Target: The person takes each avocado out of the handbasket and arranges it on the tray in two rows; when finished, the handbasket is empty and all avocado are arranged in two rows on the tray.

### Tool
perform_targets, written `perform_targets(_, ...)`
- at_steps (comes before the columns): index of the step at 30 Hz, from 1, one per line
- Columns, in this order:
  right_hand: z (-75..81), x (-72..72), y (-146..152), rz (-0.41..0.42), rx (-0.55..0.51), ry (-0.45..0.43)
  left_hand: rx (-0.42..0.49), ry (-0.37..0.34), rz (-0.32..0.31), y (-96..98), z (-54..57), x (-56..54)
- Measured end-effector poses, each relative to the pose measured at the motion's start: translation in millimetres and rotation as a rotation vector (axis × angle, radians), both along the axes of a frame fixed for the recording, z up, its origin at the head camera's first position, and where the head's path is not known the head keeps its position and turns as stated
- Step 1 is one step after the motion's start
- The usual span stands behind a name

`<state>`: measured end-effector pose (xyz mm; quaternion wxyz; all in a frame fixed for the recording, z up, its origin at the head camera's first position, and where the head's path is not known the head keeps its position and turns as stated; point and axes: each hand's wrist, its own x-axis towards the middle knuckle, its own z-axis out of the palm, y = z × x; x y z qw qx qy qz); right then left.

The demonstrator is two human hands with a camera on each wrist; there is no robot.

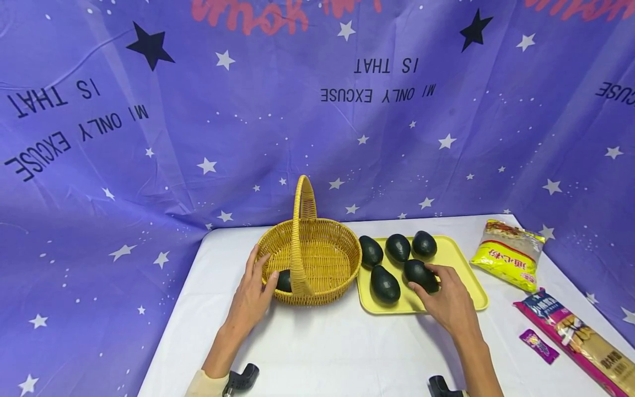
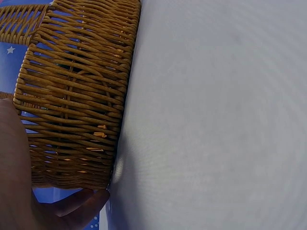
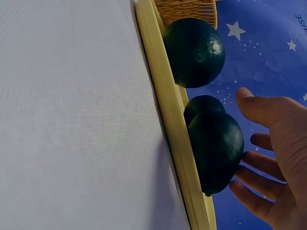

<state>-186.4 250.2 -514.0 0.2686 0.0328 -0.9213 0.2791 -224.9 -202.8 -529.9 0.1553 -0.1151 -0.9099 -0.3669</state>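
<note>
A golden wicker basket (image 1: 322, 298) with a tall arched handle stands on the white table, one dark avocado (image 1: 284, 281) inside at its left. At the basket's left end is my left hand (image 1: 250, 300), its fingers and thumb around the rim and side. To the right, several dark green avocados (image 1: 385, 285) lie on a yellow tray (image 1: 458, 286). My right hand (image 1: 450, 300) reaches over the tray's front to the nearest right avocado (image 3: 216, 151). In the right wrist view its fingers are spread beside that avocado, and the thumb stands apart from it.
A yellow and clear food bag (image 1: 511, 253) lies right of the tray. In front of it are a long pink-edged packet (image 1: 580, 342) and a small purple sachet (image 1: 539, 346). A purple star-printed cloth (image 1: 317, 138) hangs behind the table.
</note>
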Motion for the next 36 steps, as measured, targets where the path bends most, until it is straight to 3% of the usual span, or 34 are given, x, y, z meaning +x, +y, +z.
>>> perform_targets(19,9.1,0.7,-6,-0.024,0.025,0.042,0.002,-0.003,0.0,-0.5,-1.3,-0.7)
perform_targets(36,27.3,-8.9,-31,0.062,0.035,0.139,0.006,-0.003,-0.003,-1.1,0.1,0.1)
